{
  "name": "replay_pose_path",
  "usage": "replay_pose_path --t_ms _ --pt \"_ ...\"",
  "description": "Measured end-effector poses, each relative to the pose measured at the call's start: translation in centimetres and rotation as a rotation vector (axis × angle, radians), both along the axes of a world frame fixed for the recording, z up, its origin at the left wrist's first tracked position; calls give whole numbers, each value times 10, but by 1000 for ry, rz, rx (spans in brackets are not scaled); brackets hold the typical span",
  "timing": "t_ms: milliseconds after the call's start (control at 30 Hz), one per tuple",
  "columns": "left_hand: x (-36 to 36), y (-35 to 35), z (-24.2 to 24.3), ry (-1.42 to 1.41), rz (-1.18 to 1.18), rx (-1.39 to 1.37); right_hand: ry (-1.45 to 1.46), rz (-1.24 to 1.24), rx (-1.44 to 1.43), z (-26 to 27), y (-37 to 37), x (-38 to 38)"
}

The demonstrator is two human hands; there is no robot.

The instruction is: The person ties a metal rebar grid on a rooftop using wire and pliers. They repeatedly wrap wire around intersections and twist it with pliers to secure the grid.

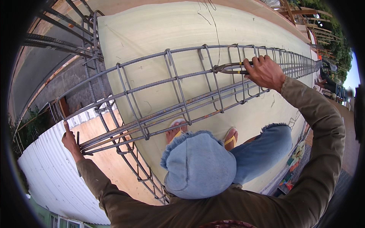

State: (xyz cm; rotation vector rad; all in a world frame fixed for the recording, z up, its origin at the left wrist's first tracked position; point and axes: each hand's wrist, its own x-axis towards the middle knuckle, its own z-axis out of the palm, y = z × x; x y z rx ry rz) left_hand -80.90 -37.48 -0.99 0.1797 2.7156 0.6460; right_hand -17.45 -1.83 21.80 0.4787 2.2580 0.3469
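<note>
A long rebar cage [176, 78] with square stirrups crosses before me over a pale flat surface. My right hand [263, 71] grips the handles of steel end-cutting nippers [228, 68], whose jaws are at a joint between a long bar and a stirrup. A thin tie wire [218, 37] runs down close to that joint. At the cage's left end, an extended digit of my left hand [70, 141] touches the tip of a hooked bar [61, 107]. Beside that hand is a short dark rod [78, 138], partly hidden; whether I hold it is unclear.
Another rebar cage [131, 148] passes under the left end, beside the surface's edge. Thick bars [57, 42] project at upper left. Corrugated white roofing [54, 171] lies below on the left. My sandalled feet [231, 138] are near the cage. People [332, 85] are farther right.
</note>
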Motion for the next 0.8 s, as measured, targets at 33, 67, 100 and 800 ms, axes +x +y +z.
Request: replay_pose_path --t_ms 33,67,100,800 --pt "1 1 0 -14 8 -2 -17 -47 -17 2 -1 -5" --pt "0 1 -2 -14 1 1 -33 -95 -33 6 -3 -13" --pt "-4 -4 -2 -7 4 2 -44 -135 -52 9 -4 -26" --pt "3 1 7 -3 1 -21 -58 -128 -159 11 36 -77"
